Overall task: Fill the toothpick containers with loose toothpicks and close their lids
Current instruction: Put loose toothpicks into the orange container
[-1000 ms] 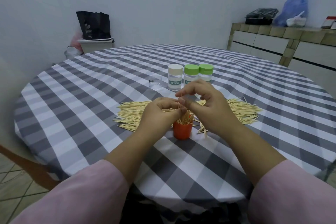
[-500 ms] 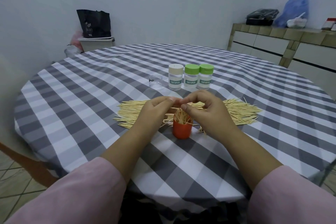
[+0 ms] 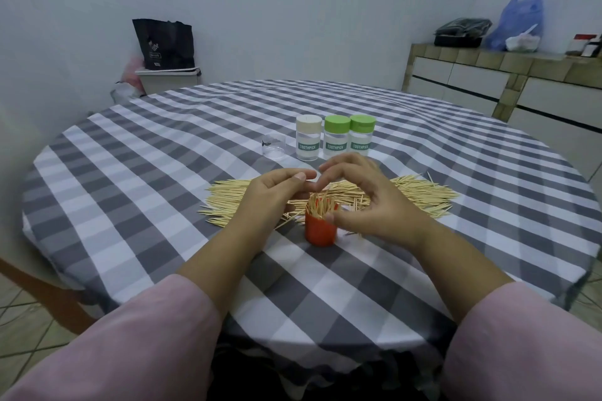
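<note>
A small orange container [image 3: 321, 233] stands near the table's front edge, packed with upright toothpicks [image 3: 317, 208]. My left hand [image 3: 273, 195] is just left of it, with its fingers reaching over behind the toothpick tips and nothing visibly held. My right hand [image 3: 371, 202] arches over from the right, its thumb touching the container's rim, and the fingertips of both hands nearly meet behind the toothpicks. Loose toothpicks [image 3: 420, 194] lie in a wide pile behind the hands. Three lidded containers stand in a row behind the pile: one beige-lidded container [image 3: 308, 142] and two green-lidded containers [image 3: 336, 140].
A clear plastic cap [image 3: 273, 146] sits left of the row of containers. The round table [image 3: 163, 146] has a grey checked cloth. A wooden chair [image 3: 49, 296] is at the left. A counter [image 3: 521, 75] runs along the right wall.
My left hand held a pinch of toothpicks over the container a second ago; those are now in it. Both hands have spread apart and arch around the toothpick tips.
</note>
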